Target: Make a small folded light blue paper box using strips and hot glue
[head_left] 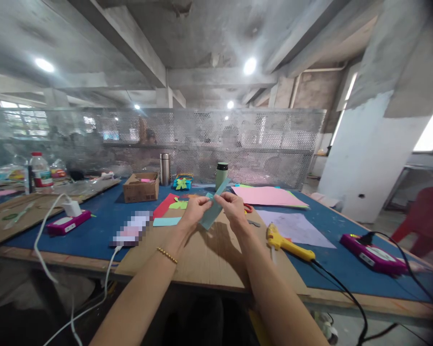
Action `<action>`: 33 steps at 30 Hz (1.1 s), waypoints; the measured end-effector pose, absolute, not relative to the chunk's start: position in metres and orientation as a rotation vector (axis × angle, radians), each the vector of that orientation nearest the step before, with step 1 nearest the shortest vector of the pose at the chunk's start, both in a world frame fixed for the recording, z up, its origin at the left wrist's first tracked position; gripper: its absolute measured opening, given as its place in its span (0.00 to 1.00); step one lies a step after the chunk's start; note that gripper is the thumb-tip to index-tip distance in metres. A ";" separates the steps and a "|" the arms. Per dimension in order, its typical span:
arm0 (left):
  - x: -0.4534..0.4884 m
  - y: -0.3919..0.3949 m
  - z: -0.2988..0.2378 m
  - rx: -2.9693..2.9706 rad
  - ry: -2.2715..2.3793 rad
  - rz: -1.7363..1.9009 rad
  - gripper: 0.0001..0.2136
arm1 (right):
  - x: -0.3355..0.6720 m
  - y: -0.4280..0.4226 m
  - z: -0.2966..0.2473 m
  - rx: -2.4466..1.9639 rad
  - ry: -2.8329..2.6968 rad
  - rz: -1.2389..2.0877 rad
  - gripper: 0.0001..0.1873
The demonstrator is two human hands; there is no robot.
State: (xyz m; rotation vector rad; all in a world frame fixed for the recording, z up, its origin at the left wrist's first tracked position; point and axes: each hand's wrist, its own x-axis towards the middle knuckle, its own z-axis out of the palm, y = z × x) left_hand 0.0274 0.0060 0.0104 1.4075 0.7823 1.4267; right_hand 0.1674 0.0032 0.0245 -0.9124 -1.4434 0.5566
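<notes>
Light-blue paper strip (210, 216) is up in both hands, centre of view, over the cardboard sheet (216, 262); clock directions taken from it. One end points to 1 o'clock, the wider part hangs to 7. Folded piece or two overlapping: can't tell. Should be very light, thin, bendy, easy to crease or tear; not likely slippery. Best held by the edges, fingertips only, light pressure.

Grip: left hand (197, 210) pinches the edge at 9–10 o'clock, thumb against index, hardly any gap. Right hand (232, 206) pinches the edge at 2–3 o'clock, fingertips likewise nearly together, other fingers curled in.

Around: flat light-blue piece (166, 221) at 9, yellow hot glue gun (292, 248) at 4, green black-capped bottle (222, 175) at 1.
</notes>
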 end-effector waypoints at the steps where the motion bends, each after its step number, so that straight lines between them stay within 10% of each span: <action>1: 0.027 0.007 0.009 1.380 0.770 1.435 0.15 | 0.167 0.004 0.024 -0.913 -1.443 0.538 0.18; 12: 0.011 0.006 0.017 1.246 0.551 1.295 0.20 | 0.167 -0.007 0.032 -0.876 -1.425 0.476 0.22; 21: -0.001 -0.012 0.023 1.240 0.280 0.901 0.18 | 0.201 -0.046 0.063 -0.671 -1.896 0.222 0.06; 33: 0.006 -0.025 0.028 1.290 0.149 0.649 0.35 | 0.211 -0.073 0.087 -0.603 -2.365 0.622 0.12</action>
